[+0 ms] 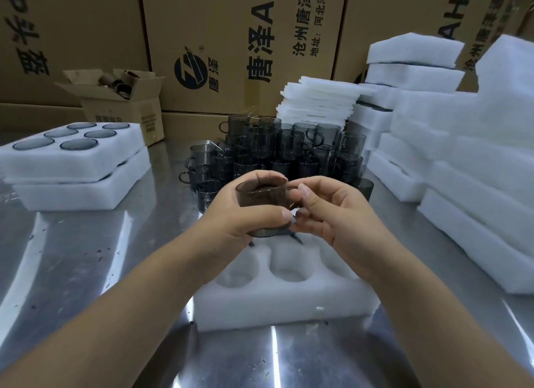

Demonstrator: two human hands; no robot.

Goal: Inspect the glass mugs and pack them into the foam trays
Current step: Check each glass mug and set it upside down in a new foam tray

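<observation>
Left hand point(245, 214) wrapped round smoked-glass mug point(261, 202), right hand point(326, 211) pinching its handle; slick, brittle imo, so 2-hand hold by body is safest.

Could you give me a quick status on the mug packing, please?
Left hand grips the mug body; right hand pinches its handle. Foam tray below, visible pockets empty. Nothing blocking.

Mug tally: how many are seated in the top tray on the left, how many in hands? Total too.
Seated mugs, top left tray: 6
Held mug, left hand and right hand on it: 1
Total: 7
Loose pile behind: too overlapped to count.
</observation>
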